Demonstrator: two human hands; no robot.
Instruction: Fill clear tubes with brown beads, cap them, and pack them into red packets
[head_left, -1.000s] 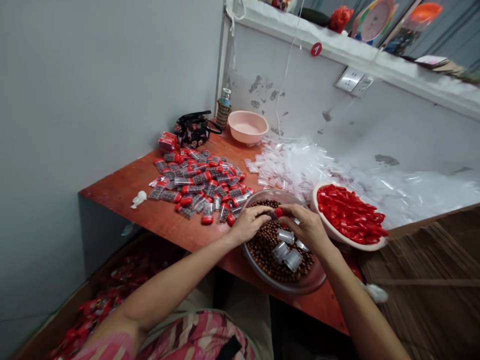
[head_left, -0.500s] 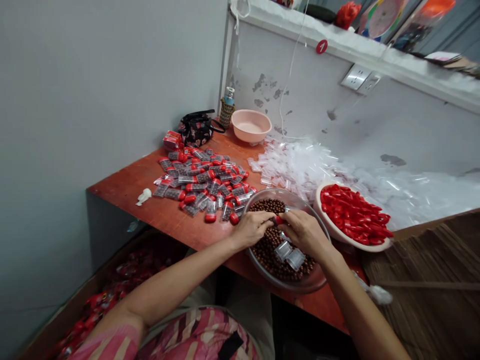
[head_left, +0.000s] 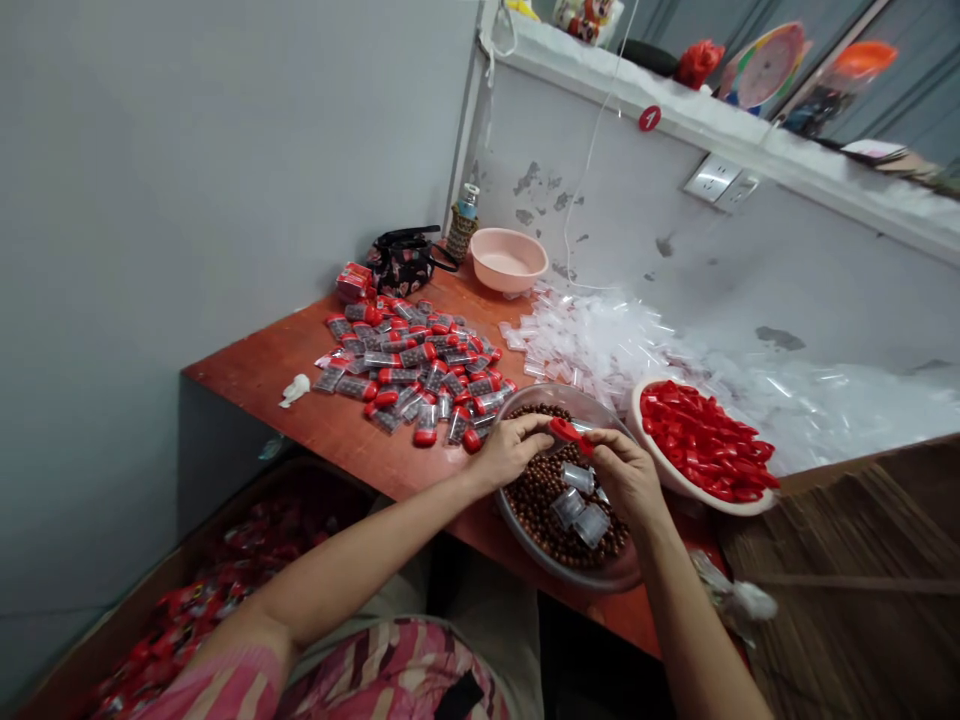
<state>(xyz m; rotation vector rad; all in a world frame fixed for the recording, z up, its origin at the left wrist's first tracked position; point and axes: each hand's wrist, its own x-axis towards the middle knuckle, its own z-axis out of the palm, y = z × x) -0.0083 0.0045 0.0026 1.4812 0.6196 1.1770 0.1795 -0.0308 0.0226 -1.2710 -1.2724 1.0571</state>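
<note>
Head view: the person's left hand [head_left: 511,452] and right hand [head_left: 628,482] are held above a clear bowl [head_left: 559,395] of brown beads [head_left: 541,500]. A red cap [head_left: 568,431] sits between them, clear of the beads. Each hand's grip is closed on it, the left at one end and the right at the other, pinching between thumb and fingers. Clear plastic tubes [head_left: 591,525] lie on the beads just below the right hand. The bowl stands on a red-brown wooden desk [head_left: 247,385], touching a white bowl [head_left: 637,420] heaped with red caps [head_left: 701,440]. Left of the hands lies a loose pile of filled tubes with red caps [head_left: 409,375]. Behind the bowl, a heap of clear plastic tubes [head_left: 592,340] spreads along the wall, near a pink basin [head_left: 510,260].
</note>
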